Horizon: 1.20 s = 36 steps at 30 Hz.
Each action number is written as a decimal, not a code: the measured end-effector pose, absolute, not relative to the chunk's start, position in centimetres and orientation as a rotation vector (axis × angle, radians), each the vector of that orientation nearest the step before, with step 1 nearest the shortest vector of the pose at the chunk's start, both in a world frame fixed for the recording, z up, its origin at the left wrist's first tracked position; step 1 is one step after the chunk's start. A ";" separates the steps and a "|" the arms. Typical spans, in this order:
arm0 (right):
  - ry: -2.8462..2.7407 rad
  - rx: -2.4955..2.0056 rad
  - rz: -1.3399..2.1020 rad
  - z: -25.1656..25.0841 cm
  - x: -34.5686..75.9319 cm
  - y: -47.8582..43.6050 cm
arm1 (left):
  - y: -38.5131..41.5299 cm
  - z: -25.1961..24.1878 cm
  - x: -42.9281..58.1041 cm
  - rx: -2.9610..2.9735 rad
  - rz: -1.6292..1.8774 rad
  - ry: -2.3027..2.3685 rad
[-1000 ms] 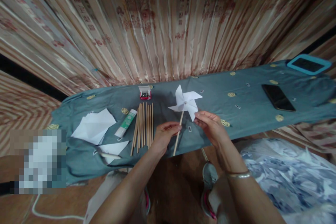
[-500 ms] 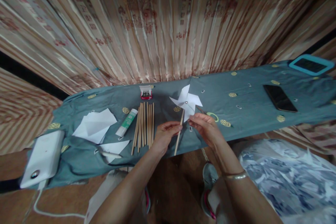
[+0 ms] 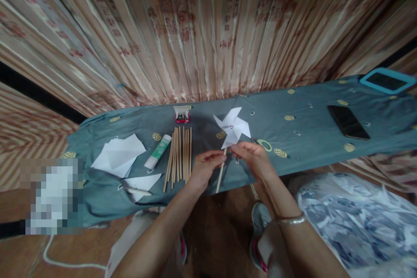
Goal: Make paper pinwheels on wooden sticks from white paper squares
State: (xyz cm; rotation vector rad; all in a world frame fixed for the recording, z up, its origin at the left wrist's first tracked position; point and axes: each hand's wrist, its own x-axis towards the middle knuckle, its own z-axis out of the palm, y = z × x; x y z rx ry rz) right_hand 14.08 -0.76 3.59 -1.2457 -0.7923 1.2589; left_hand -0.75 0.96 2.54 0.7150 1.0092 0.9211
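A white paper pinwheel [image 3: 240,127] with a round metal pin at its centre is fixed on a thin wooden stick [image 3: 220,176]. My left hand [image 3: 206,168] is closed round that stick, thumb and fingers pinching it just below the paper. Close by on the other side, my right hand [image 3: 256,158] has its thumb and fingers together at the lower blade's edge. Whether they grip the paper or merely touch it is hard to see. Behind the right hand lie scissors with a green handle [image 3: 264,145], partly hidden.
Left of my hands lie several wooden sticks [image 3: 177,156], a glue stick [image 3: 158,151], white paper sheets [image 3: 119,154] and a pen [image 3: 138,191]. An open red box of pins [image 3: 182,116] stands behind. Rightward are a black phone [image 3: 348,121] and a blue-framed tablet [image 3: 387,81].
The pinwheel's blades have turned slightly clockwise. My right hand's fingertips have shifted a little left, nearer the stick; my left hand keeps its hold.
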 end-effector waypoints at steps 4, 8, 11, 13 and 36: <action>-0.852 -1.374 1.004 3.6 16.7 -0.8 | 1.1 2.7 -1.0 0.709 0.932 1.018; -0.697 -1.396 0.738 3.5 18.6 -0.6 | 0.9 3.0 -1.1 0.738 0.885 1.007; -0.676 -1.361 0.774 3.4 18.7 -0.4 | 0.7 2.8 -1.0 0.767 0.845 0.991; -0.670 -1.340 0.858 3.3 18.4 -0.2 | 0.7 2.6 -0.9 0.776 0.832 0.985; -0.672 -1.278 1.065 3.4 16.1 -0.6 | 1.1 2.4 -0.8 0.712 0.903 1.001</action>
